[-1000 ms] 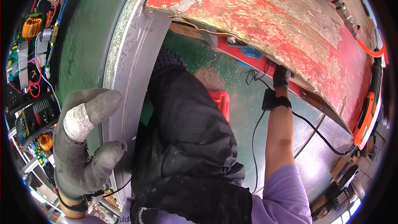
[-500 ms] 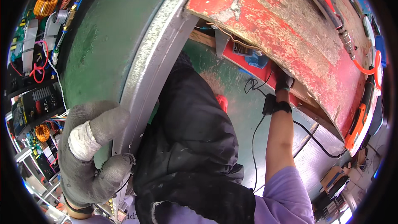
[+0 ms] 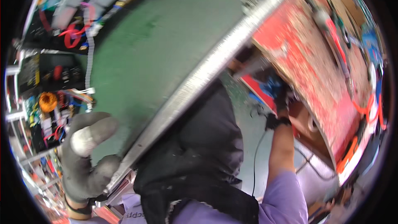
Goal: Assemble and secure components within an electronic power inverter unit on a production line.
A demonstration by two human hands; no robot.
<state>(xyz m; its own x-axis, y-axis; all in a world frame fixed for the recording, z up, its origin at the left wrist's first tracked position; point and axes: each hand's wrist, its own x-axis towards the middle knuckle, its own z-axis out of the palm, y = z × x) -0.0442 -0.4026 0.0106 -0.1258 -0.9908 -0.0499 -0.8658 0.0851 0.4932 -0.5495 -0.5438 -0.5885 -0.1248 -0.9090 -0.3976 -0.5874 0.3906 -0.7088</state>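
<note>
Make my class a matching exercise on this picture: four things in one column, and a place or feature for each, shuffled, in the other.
Column one
1. Left hand in a grey knit glove
2. Right hand in a dark glove
3. Copper-coloured wire-wound ring
4. Flat green work surface

Column two
A. At the far left, among electronic parts
B. Reaching beneath a worn red wooden top
C. Bordered by a long silvery metal edge
D. Has a white wrap around one finger

Right pairs: 1-D, 2-B, 3-A, 4-C
</note>
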